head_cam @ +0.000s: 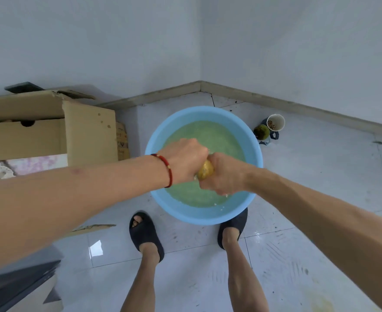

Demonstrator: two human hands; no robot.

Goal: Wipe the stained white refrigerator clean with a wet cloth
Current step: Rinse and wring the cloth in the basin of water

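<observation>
Your glossy pale tiled floor (320,176) carries a blue basin (163,206) at centre frame, two cups (268,129) just right of it, and a cardboard box (88,131) at left.

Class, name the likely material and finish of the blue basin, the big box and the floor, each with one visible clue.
Blue basin: probably plastic, smooth, evenly coloured moulded rim. Box: corrugated cardboard, matt brown, folded flaps. Floor: seemingly glazed tile, glossy reflections, grout lines.

both arms reach forward, left hand (185,159) and right hand (223,174) fisted together (knuckles touching).
</observation>
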